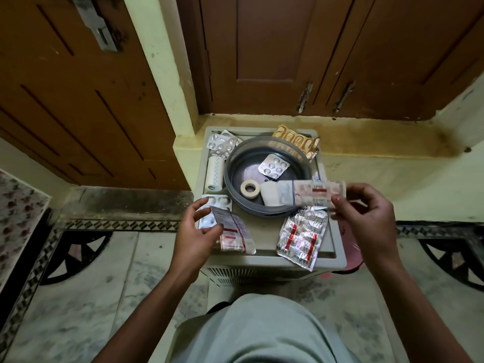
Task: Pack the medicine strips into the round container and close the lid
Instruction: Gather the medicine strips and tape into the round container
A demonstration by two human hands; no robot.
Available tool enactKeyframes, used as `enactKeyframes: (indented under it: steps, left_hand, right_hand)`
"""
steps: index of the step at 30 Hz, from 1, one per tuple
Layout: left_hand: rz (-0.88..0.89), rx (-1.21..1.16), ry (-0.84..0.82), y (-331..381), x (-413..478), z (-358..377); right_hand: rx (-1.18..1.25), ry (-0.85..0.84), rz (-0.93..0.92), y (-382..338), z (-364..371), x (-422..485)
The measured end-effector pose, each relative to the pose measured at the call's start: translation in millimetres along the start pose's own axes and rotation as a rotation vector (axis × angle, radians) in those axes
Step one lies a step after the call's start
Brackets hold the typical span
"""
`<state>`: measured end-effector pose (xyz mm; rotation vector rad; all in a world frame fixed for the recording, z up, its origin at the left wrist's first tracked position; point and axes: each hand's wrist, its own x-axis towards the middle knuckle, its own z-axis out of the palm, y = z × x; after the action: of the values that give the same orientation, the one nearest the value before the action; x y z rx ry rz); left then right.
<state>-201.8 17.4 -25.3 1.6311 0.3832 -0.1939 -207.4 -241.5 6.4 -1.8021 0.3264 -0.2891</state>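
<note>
Packing is only at its start, I judge: inside the round container (228, 179) lie just one small silver strip (273, 166), a roll of tape (250, 189) and a white roll (269, 195), while most strips are outside it on the grey plastic tabletop (264, 231). My right hand (366, 216) pinches a long pale strip (314, 192) by its end between thumb and fingers (338, 200), over the near rim of the container. My left hand (193, 231) hangs above a white-and-red strip (234, 233) at the near left corner, its fingers (201, 205) apart and relaxed, clamped on nothing; whether the thumb touches the strip I cannot tell. A crinkled foil strip with red bars (301, 237) hangs over the near edge. A gold strip (298, 142) with long bumps lies behind the container, and silver strips (222, 144) with round bumps lie at the far left. The container is dark and smooth, with a low wall. A lid I cannot find for sure, so the closing is not yet done.
</note>
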Motion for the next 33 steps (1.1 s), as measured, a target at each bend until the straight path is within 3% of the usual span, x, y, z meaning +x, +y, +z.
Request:
enactKeyframes:
  steps: [4, 6, 10, 17, 21, 24, 28, 31, 33]
  left_hand:
    - [0.013, -0.056, 0.012, 20.0, 2.1, -12.6]
    - [0.061, -0.084, 0.012, 38.1, 6.7, -16.6]
    - [0.218, -0.082, 0.002, 73.9, 22.4, -3.7]
    - [0.387, 0.263, -0.149, 66.8, 85.3, 58.9]
    - [0.473, 0.724, -0.210, 38.1, 122.6, 74.8]
    - [0.607, 1.061, -0.207, 28.0, 129.4, 77.1]
    - [0.698, 1.386, -0.409, 30.3, 132.1, 79.9]
    - [0.653, 1.351, -0.412, 36.7, 133.3, 80.6]
    - [0.684, 1.259, -0.363, 40.8, 130.0, 77.1]
  right_hand:
    - [-0.495, 0.030, -0.509, 10.4, 31.7, 29.7]
    - [-0.728, -0.075, -0.591, 23.2, 48.8, 41.5]
    - [-0.907, -0.190, -0.527, 31.1, 62.8, 50.7]
    - [-1.036, -0.348, -0.391, 15.2, 59.1, 58.1]
    - [-0.959, -0.341, -0.406, 15.3, 56.1, 53.1]
    - [-1.028, -0.494, -0.388, 19.9, 59.6, 53.1]
    - [-1.122, -0.590, -0.326, 25.9, 65.5, 51.7]
    - [-1.049, -0.561, -0.308, 24.3, 64.3, 51.3]
    - [-0.933, -0.450, -0.339, 20.5, 58.6, 47.1]
